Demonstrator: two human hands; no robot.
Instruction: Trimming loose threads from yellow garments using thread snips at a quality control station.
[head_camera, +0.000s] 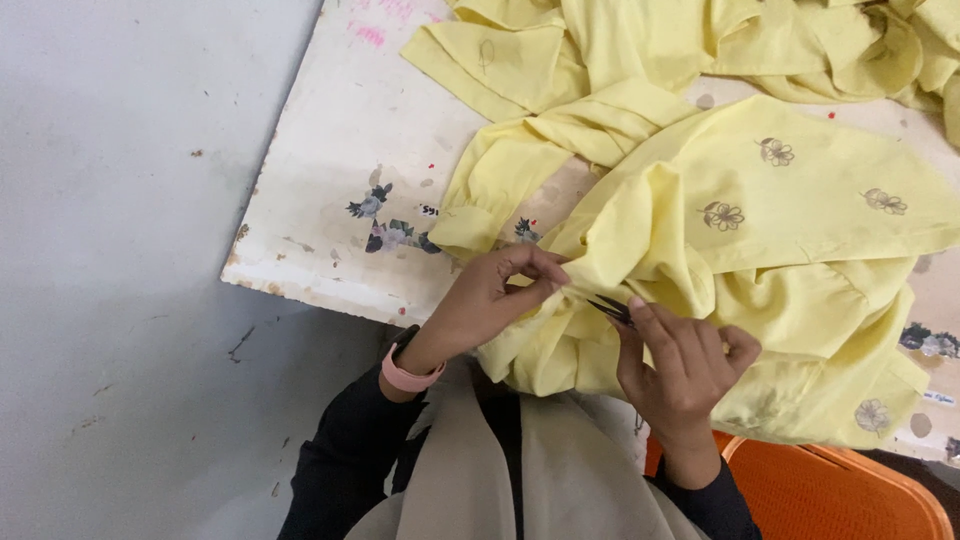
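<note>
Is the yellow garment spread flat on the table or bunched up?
Bunched up: the yellow garment lies in folds, its edge pinched by the left hand beside the right hand.

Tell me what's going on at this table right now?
A person's left hand pinches a fold of a yellow flower-printed garment at the edge of a worn white table. The right hand holds a small dark snipping tool with its tip at that fold. More yellow fabric lies piled behind.

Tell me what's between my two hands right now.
In the head view, a pinched fold of the yellow garment lies between the left hand and right hand, with the small dark snips.
</note>
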